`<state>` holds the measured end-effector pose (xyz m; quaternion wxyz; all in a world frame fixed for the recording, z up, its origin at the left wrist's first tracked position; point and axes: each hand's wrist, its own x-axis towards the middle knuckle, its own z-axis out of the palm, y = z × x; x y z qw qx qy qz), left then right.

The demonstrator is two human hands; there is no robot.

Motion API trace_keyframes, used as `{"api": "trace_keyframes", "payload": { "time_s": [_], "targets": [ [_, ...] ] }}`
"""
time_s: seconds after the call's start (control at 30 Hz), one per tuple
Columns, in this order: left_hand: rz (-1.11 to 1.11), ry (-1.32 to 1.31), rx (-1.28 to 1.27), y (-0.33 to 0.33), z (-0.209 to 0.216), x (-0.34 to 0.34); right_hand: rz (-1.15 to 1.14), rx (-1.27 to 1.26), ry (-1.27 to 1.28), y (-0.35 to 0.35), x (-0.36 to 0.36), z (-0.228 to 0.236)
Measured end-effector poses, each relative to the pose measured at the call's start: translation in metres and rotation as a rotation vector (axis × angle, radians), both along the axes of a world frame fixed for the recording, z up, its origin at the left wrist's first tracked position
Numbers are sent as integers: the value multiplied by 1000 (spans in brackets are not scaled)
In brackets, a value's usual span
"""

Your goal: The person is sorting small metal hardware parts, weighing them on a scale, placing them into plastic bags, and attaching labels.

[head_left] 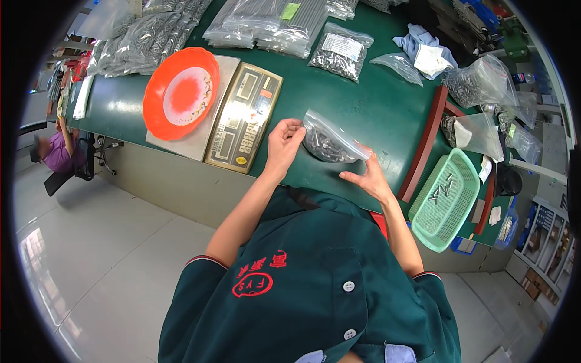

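A clear zip bag (327, 143) of small dark metal parts is between my hands over the green table. My left hand (284, 145) is closed at the bag's upper left corner, thumb and fingers pinching its edge. At the right end of the bag, the fingers of my right hand (372, 175) hold its corner and are partly hidden by it. My right thumb stretches out to the left, below the bag. The metal parts are gathered along the bag's lower side.
Left of my hands, a digital scale (242, 118) carries an orange plastic dish (158, 100). At the right stand a red-brown frame (420, 151) and a green basket (426, 227) with several metal pieces. A filled bag (342, 51) lies behind. Far left, a person (63, 151) sits.
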<state>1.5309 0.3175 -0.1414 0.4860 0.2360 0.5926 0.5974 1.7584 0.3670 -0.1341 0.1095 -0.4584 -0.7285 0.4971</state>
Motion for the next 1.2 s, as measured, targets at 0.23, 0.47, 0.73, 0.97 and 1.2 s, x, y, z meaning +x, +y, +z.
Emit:
{"api": "trace_keyframes", "payload": {
  "time_s": [0.23,0.47,0.73,0.97,1.2],
  "targets": [
    [-6,59,57,-4,-4,-1,-11,70,-2,-7,-6,-13],
    [-35,86,41,-8,-10,-6,44,106,-21,-8,-8,-26],
    [-182,-6,150,5,-13,-6,-44,149,84,0,-26,-32],
    [-273,71,172,15,-20,-8,-37,185,18,8,-25,-41],
    [-456,247,59,-4,-23,-22,-10,221,91,6,-30,-33]
  ]
}}
